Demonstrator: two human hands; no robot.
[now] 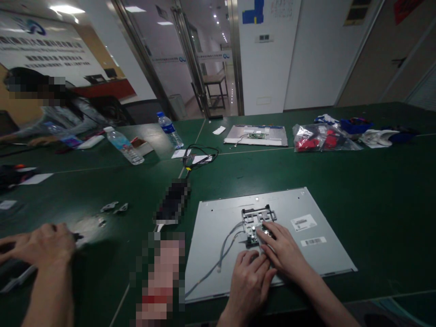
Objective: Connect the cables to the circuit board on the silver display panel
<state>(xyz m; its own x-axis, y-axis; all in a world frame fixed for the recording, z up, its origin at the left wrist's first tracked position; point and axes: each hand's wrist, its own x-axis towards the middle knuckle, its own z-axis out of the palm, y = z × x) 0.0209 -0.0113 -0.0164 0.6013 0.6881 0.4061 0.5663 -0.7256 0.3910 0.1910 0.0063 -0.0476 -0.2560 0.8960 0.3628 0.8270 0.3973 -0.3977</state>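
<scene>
A large grey metal panel (218, 236) lies flat on the green table before me. Mounted near its middle is a black-edged bracket (259, 212), with a small green circuit board (251, 237) at its lower part. My right hand (282, 247) reaches over the board from the right, its fingertips closed at the board's edge. Just below, my left hand (250, 277) has its fingers curled together at the bracket's lower end; whatever they grip is hidden. Grey cables (223, 247) run from the board toward the panel's lower left. Two labels (303, 222) are stuck on the panel's right side.
Left of the panel are a co-worker's hand (51, 247) and small metal parts (109, 207). Farther back stand water bottles (124, 145), a coiled black cable (200, 156), another panel with a board (235, 135) and a plastic bag with red things (320, 137). Another person sits at far left.
</scene>
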